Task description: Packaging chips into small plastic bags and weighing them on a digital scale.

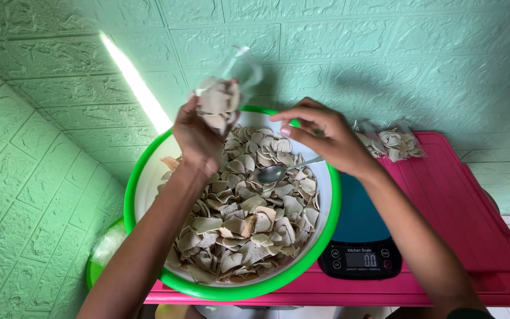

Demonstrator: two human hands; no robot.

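Left hand pinches a clear bag of chips, held above the bowl rim at 11 o'clock. Right hand fingers closed on a spoon handle, its head over the chips. Bag looks light, limp, slippery; the chips inside are brittle, so best held at the neck. Scale at 3 o'clock.

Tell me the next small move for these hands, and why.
Probably dip the spoon in the right hand into the chips filling the green-rimmed basin, then lift a scoop toward the clear bag: the left hand holds it open-topped and only partly filled.
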